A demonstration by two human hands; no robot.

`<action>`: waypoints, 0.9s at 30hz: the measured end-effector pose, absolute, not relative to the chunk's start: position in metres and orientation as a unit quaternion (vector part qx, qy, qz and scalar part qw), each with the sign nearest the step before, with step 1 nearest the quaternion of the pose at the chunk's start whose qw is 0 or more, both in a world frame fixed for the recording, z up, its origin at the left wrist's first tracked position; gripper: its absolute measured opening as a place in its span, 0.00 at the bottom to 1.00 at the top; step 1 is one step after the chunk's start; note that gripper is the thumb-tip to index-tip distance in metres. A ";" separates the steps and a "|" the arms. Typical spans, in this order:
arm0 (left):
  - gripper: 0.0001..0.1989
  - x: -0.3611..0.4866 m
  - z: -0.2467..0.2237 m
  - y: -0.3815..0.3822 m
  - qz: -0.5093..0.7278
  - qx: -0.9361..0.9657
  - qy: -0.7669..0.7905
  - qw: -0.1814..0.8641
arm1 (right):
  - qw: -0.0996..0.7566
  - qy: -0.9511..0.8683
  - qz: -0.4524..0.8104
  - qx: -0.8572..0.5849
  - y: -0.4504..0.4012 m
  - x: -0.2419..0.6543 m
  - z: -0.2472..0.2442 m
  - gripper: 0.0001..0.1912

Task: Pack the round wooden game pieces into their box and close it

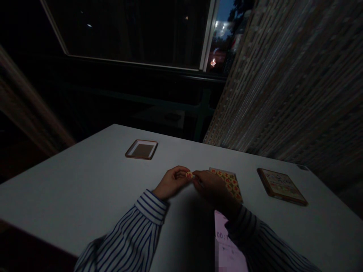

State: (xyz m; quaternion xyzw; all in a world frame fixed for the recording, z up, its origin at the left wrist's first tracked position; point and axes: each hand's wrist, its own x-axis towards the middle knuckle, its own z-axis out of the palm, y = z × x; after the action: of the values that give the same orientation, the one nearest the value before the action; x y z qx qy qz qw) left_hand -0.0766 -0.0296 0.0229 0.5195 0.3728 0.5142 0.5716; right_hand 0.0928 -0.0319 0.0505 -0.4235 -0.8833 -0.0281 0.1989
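A round, pale Chinese chess piece [189,175] with a red character is held up over the white table. My left hand [172,181] is closed, pinching this piece between thumb and fingers. From the other side, my right hand [211,187] is also closed, its fingertips meeting the piece's right edge. Beyond and partly behind the right hand lies a shallow box of Chinese chess pieces [233,182], set in rows with red and dark characters. My right hand and wrist hide part of that box.
A brown-edged tray with a light inside [155,144] lies at the table's back left. A flat box lid with printed writing [283,184] lies to the right. Under my right forearm, a lit phone [227,253] shows a timer. Beaded curtains [263,94] hang behind the table [85,181].
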 end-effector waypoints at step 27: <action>0.17 -0.073 0.037 -0.037 0.528 0.530 0.400 0.529 | 0.293 -0.871 0.000 -0.394 -0.035 0.101 0.065 0.12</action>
State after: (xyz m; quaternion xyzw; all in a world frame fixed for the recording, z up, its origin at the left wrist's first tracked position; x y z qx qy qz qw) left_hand -0.0730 -0.0369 0.0372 0.5305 0.3998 0.5281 0.5290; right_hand 0.1009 -0.0348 0.0648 -0.3943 -0.8709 -0.0002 0.2934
